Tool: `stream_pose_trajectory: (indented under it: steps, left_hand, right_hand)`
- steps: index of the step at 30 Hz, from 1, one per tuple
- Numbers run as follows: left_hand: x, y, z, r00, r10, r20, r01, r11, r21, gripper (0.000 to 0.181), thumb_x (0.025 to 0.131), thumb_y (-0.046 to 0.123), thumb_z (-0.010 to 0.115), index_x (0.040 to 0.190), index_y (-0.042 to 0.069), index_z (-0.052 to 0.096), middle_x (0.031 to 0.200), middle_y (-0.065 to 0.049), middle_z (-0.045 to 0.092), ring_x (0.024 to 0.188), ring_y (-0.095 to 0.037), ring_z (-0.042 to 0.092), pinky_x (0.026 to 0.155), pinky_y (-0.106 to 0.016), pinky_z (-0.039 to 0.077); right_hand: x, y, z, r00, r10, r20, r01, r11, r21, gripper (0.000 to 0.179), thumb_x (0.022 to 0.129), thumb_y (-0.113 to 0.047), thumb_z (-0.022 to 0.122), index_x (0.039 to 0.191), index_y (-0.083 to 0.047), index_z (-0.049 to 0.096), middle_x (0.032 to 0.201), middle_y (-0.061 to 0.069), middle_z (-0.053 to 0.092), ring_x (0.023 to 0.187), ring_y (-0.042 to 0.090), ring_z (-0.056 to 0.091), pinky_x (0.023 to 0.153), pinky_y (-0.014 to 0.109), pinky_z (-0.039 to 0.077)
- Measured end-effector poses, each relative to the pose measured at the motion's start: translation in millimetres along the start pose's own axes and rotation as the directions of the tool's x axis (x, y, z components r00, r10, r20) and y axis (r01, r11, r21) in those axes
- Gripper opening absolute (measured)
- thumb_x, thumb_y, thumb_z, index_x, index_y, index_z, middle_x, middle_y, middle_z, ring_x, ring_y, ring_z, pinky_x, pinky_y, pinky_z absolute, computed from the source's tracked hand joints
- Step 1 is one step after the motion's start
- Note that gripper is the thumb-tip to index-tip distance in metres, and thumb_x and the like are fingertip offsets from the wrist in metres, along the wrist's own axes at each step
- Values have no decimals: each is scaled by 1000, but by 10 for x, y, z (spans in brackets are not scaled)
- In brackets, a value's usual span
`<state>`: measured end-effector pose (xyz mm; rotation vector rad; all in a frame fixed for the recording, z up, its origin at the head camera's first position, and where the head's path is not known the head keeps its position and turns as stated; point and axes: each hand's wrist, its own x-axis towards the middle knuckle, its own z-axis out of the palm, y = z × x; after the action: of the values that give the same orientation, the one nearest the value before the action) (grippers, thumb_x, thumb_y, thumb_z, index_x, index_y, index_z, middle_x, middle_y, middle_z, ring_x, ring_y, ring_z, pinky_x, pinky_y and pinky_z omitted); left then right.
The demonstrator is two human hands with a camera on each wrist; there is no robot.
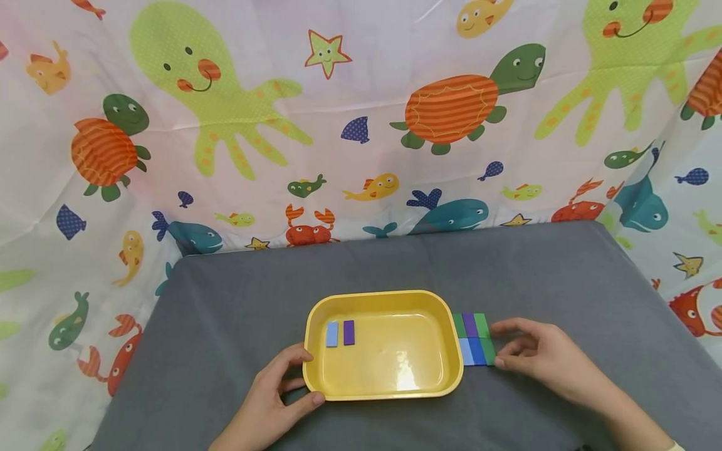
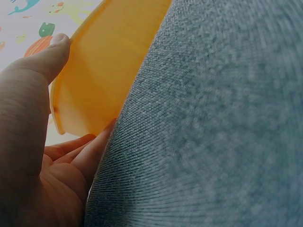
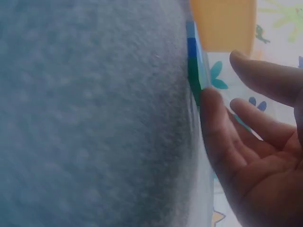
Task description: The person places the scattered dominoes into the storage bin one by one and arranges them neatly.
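Note:
A yellow rectangular tray (image 1: 395, 396) sits on the table. Inside it, near the left end, a light blue tile (image 1: 332, 334) and a purple tile (image 1: 349, 332) lie apart, side by side. My left hand (image 1: 275, 391) grips the tray's front left corner, thumb at the front rim and fingers along the left side. Against the tray's right side, several flat green, purple and blue tiles (image 1: 478, 351) form two close rows; the rim overlaps their left edge. My right hand (image 1: 544, 357) is at the block's right edge, thumb tip by the front green tile (image 1: 488, 352), fingers loosely bent.
Dark grey cloth (image 1: 242, 300) covers the table. Behind it and at both sides hangs a white curtain (image 1: 372, 75) printed with sea animals, meeting the table's back edge.

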<state>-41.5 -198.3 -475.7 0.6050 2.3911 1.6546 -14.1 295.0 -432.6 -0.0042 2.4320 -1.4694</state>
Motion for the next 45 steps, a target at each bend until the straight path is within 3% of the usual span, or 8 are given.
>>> stream_pose_trajectory:
  steps: [12, 17, 26, 45]
  left_hand:
    - [-10, 7, 2, 1000, 10, -4, -10, 1000, 4, 57, 92, 18, 92, 139, 13, 59, 147, -8, 61, 126, -20, 66, 93, -33, 63]
    - [-10, 12, 1, 1000, 27, -6, -27, 999, 17, 58, 91, 17, 93, 138, 12, 59, 146, -8, 62, 125, -21, 66, 93, -34, 63]
    - [-10, 14, 3, 1000, 7, -4, -7, 1000, 4, 58, 91, 17, 93, 139, 12, 59, 147, -8, 61, 125, -21, 66, 94, -33, 63]
    - [-3, 39, 6, 1000, -11, -7, 11, 1000, 3, 58, 92, 17, 92, 139, 13, 59, 146, -7, 61, 124, -20, 66, 94, -33, 63]
  right_hand:
    - [-23, 33, 72, 999, 31, -33, -32, 999, -36, 51, 91, -14, 91, 135, 2, 69, 101, 6, 75, 81, 19, 71, 70, 30, 61]
    - [-29, 52, 86, 999, 4, -38, -5, 999, -34, 53, 88, -12, 93, 134, 1, 69, 108, 8, 74, 84, 17, 70, 69, 30, 61]
    - [-38, 80, 93, 999, -30, -12, 29, 997, -73, 55, 86, -12, 95, 133, -2, 69, 98, 7, 69, 78, 15, 66, 63, 29, 57]
    - [-11, 103, 104, 995, -96, -6, 95, 989, -113, 44, 86, -7, 94, 125, -6, 74, 103, 5, 66, 80, 12, 66, 64, 28, 59]
